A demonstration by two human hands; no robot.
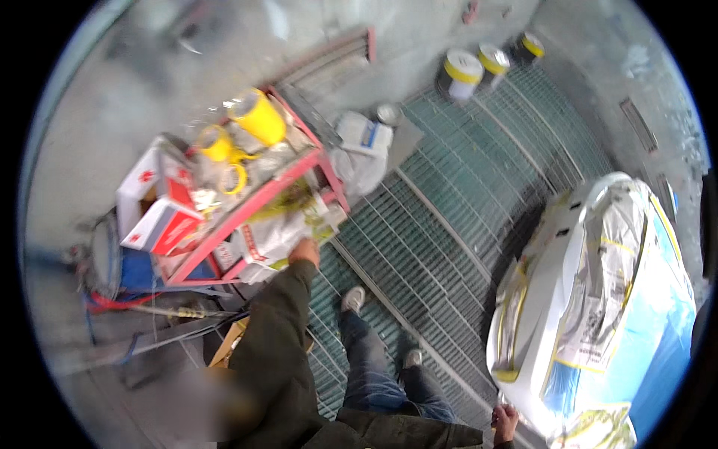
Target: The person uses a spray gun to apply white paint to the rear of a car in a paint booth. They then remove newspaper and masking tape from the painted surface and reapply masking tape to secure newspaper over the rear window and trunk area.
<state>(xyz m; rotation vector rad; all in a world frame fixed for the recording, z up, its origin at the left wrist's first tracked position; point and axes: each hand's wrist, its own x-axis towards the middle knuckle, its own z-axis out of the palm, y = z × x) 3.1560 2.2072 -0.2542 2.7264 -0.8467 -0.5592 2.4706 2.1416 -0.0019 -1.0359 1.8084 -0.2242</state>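
Observation:
My left hand (304, 253) reaches to the lower shelf of a red metal cart (258, 206). It is at the edge of a white package with red print (271, 238); its fingertips are hidden and blurred, so I cannot see whether it grips anything. Low on the right, my right hand (505, 420) hangs beside the white car body (542, 299), its fingers curled. Whatever they hold, if anything, is too small to make out. Grey masking paper (613, 262) and blue sheeting (651, 314) cover much of the car, with yellow tape along the edges.
On the cart's top stand a yellow roll (259, 118), a yellow tape ring (232, 179) and a red-white box (161, 198). Several yellow-banded cans (460, 73) line the far wall. Metal grating (426, 217) forms the floor. Hoses (161, 333) run at left.

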